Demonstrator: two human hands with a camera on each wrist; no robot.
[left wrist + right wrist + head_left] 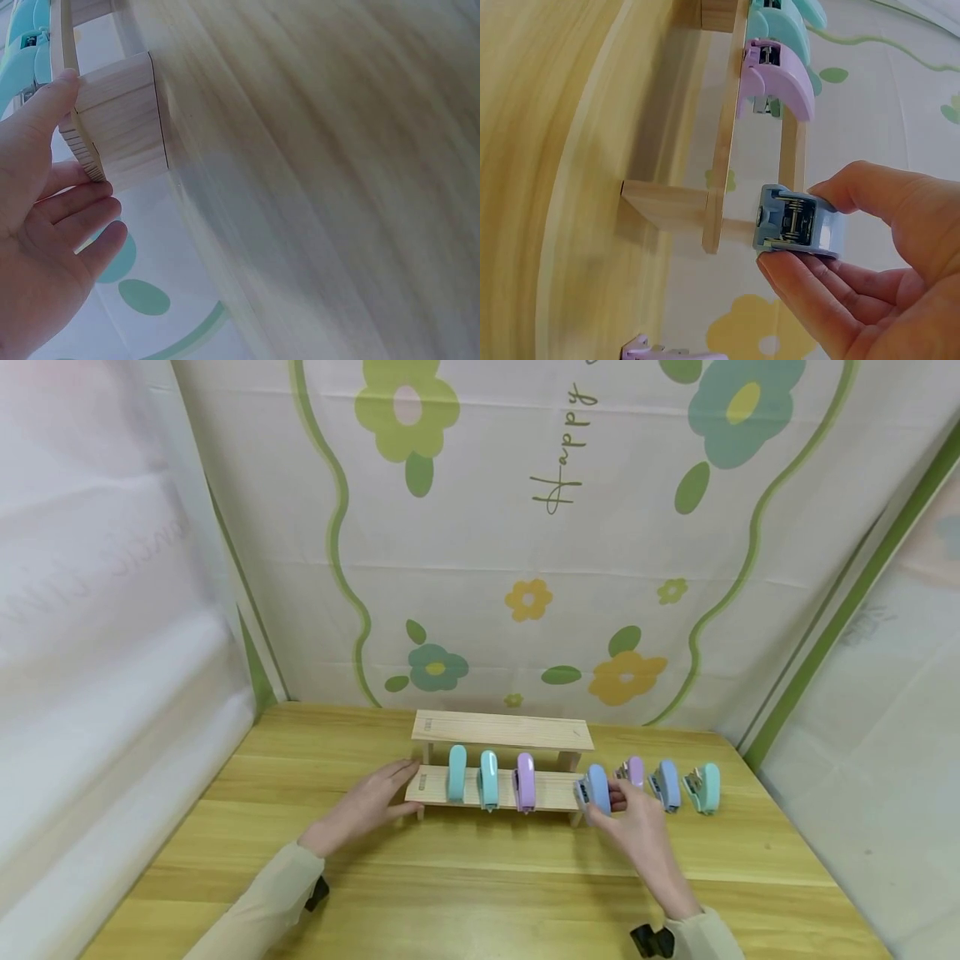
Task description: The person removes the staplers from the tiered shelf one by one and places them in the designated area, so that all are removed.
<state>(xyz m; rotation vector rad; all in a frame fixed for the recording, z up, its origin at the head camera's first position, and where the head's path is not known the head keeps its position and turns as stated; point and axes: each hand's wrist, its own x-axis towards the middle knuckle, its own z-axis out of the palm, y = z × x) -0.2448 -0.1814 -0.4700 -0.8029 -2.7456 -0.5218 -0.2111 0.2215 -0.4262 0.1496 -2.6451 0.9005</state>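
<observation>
My left hand (pixel 366 808) grips the left end of the lower step of a two-step wooden stand (pixel 502 729), thumb at the front edge and fingers behind the end. In my right hand (pixel 640 828) is a blue stapler (pixel 829 232), pinched between thumb and fingers. It is by the right end of the lower step, and the right wrist view shows a gap between it and the board. On that step stand a teal stapler (pixel 457 774), another teal stapler (pixel 489 779) and a purple stapler (pixel 526 782), side by side.
To the right of the stand, a purple stapler (pixel 634 770), a blue stapler (pixel 667 786) and a teal stapler (pixel 707 787) sit in a row on the wooden table (pixel 480 893). Flower-printed cloth (pixel 465 543) hangs behind the table and at both sides.
</observation>
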